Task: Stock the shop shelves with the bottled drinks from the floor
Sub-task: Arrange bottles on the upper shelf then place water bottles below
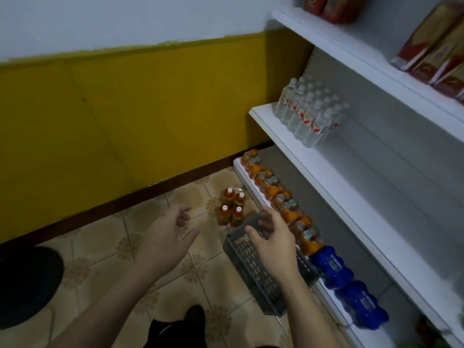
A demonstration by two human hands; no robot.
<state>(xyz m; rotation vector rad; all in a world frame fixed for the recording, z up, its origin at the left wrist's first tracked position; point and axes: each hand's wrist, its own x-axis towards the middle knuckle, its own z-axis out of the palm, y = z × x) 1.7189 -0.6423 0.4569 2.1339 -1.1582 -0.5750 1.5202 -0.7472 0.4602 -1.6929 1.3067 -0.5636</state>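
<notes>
I am reaching both hands down towards the floor, and neither one is holding anything. My left hand (165, 237) is hanging over the tiles with its fingers (182, 217) loosely spread and a little curled. My right hand (273, 239) is hovering above the grey crate (251, 270), its fingers (266, 222) likewise apart and relaxed.

Four bottled drinks (231, 209), amber with white caps, are standing upright in a tight cluster on the floor, just beyond the crate's far end and close beside the front rim of the bottom shelf (251, 183). I am judging the job to be well along. Orange packs (276, 194) are filling most of that shelf's front row, blue packs (334, 270) are sitting nearer to me, and a pack of clear water bottles (308, 114) is occupying the far end of the middle shelf (364, 177). The four on the floor are what I am seeing left to lift (whether the crate is hiding more, I cannot tell).

For room, the middle shelf is offering a long bare stretch on my side of the water. The bottom row is looking crowded. The crate is lying tight against the shelf rim, so I am expecting to come at the bottles from the open tiles on the left, between the crate and the yellow wall (125, 121).
</notes>
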